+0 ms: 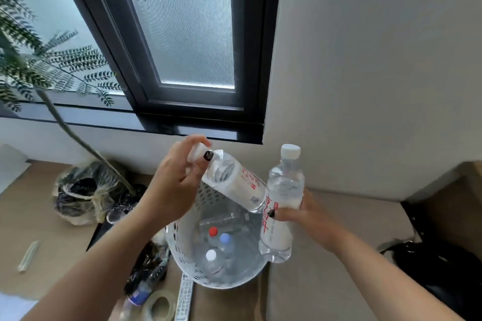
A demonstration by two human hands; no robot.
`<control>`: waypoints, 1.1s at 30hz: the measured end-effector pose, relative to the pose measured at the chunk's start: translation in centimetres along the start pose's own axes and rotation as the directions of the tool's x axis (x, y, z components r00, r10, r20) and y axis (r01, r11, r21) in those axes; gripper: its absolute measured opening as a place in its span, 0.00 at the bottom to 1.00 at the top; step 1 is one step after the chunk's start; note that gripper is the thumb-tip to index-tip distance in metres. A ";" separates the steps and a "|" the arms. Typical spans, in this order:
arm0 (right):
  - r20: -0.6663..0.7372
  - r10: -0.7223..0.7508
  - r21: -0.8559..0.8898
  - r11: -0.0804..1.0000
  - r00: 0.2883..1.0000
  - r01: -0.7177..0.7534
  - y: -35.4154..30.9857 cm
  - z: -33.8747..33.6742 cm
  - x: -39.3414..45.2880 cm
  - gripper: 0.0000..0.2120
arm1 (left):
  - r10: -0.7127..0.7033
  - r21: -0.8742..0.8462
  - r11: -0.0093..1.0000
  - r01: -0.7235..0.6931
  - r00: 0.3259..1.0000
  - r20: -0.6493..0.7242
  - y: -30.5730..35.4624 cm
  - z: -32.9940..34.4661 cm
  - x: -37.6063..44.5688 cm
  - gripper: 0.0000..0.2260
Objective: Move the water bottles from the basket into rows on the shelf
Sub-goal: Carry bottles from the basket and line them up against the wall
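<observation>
Head view. Your left hand (pixel 172 185) pinches a clear plastic water bottle with a white cap and red-lettered label (pixel 232 182) at its neck, thumb and fingers curled round the cap end; the bottle hangs tilted, base down to the right, over the white perforated plastic basket (pixel 182 250). Your right hand (pixel 307 214) grips a second clear white-capped bottle (pixel 281 206) round its label; it stands nearly upright beside the basket's right rim, and the base of the tilted bottle looks to touch its side.

Progress, as judged: two bottles are lifted out and in hand, none placed. No shelf shows, so rows made so far cannot be checked. Left in the basket are at least three bottles standing upright: a red-capped bottle (pixel 213 231), a pale blue-capped bottle (pixel 224 238) and a white-capped bottle (pixel 211 255); clear shapes behind them may be more, not certain.

Surroundings: the basket sits on the floor. To its left are a potted plant with feathery leaves, its base wrapped in a clear bag (pixel 78 190), dark bagged clutter, and a roll of clear tape (pixel 159 306). A black bag (pixel 440 273) lies to the right, below a brown ledge (pixel 453 190). Nothing blocks the basket mouth; the two held bottles crowd each other.
</observation>
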State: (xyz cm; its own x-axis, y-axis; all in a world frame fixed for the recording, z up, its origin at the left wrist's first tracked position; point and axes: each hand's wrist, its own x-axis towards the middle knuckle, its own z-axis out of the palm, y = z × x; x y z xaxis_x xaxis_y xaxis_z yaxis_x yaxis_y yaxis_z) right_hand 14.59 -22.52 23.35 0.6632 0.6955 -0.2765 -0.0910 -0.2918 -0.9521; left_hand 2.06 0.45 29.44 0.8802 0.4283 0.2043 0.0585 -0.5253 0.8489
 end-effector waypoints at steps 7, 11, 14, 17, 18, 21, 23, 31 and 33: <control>-0.077 -0.027 0.072 0.997 0.997 0.033 -3.6 -2.0 -3.1 0.26 | 0.106 0.009 0.994 -0.106 0.985 -0.138 7.3 -1.2 1.6 0.11; -0.139 -0.050 0.129 0.989 0.989 0.069 -5.3 -2.5 -4.8 0.32 | 0.129 -0.100 0.984 -0.145 0.980 -0.151 9.5 -1.8 1.7 0.07; -0.218 -0.083 0.166 0.979 0.972 0.120 -6.7 -2.6 -5.8 0.34 | 0.172 -0.180 0.963 -0.199 0.973 -0.154 10.8 -2.6 1.7 0.10; -0.257 -0.135 0.179 0.966 0.957 0.184 -8.3 -2.5 -6.9 0.34 | 0.206 -0.249 0.934 -0.257 0.956 -0.211 11.8 -3.1 1.7 0.14; -0.266 -0.148 0.186 0.962 0.952 0.202 -8.8 -2.3 -7.3 0.32 | 0.212 -0.255 0.927 -0.275 0.945 -0.248 12.1 -3.2 1.7 0.15; -0.308 -0.168 0.222 0.944 0.937 0.242 -9.8 -1.7 -8.5 0.26 | 0.219 -0.248 0.916 -0.314 0.912 -0.347 13.6 -2.7 1.3 0.20; -0.335 -0.178 0.221 0.940 0.925 0.261 -10.2 -1.0 -9.5 0.27 | 0.194 -0.356 0.879 -0.317 0.920 -0.340 14.4 -2.0 0.9 0.25; -0.466 -0.167 0.189 0.940 0.869 0.283 -8.9 -0.1 -15.1 0.23 | 0.228 -0.572 0.777 -0.263 0.964 -0.133 16.0 3.5 -0.1 0.34; -0.515 -0.156 0.172 0.945 0.843 0.280 -8.0 -0.3 -16.9 0.26 | 0.245 -0.612 0.758 -0.225 0.968 -0.053 16.7 5.7 -0.9 0.37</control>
State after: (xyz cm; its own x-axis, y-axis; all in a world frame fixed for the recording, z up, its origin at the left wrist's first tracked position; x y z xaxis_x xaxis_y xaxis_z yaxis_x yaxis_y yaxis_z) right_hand 4.28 -32.16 35.64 0.9558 0.2935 -0.0176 -0.0282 0.0318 -0.9991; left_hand 4.94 -12.85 40.64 0.8416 0.3247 0.4316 -0.4421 -0.0448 0.8958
